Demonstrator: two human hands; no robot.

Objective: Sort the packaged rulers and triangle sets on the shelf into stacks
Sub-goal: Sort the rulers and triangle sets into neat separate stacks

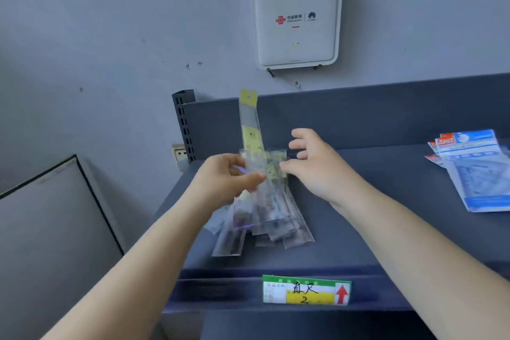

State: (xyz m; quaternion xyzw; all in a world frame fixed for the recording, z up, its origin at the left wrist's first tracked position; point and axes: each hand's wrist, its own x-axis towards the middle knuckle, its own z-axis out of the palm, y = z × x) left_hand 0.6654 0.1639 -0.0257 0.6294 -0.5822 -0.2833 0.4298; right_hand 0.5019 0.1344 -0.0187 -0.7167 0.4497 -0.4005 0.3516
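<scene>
A loose pile of clear packaged rulers (pixel 271 219) lies fanned out on the dark blue shelf (pixel 372 229). One ruler pack with a yellow hang tab (pixel 250 121) stands upright above the pile, leaning toward the shelf's back panel. My left hand (pixel 230 175) grips the upper ends of several ruler packs between thumb and fingers. My right hand (pixel 311 163) pinches the same bunch from the right with its thumb, the other fingers spread. A stack of blue-and-white triangle set packs (pixel 474 171) lies at the shelf's right end.
A green, yellow and white price label (pixel 305 290) with a red arrow sits on the shelf's front rail. A white router (pixel 296 19) hangs on the wall above. A perforated shelf post (pixel 183 124) stands at the back left. A grey panel (pixel 49 229) lies left of the shelf.
</scene>
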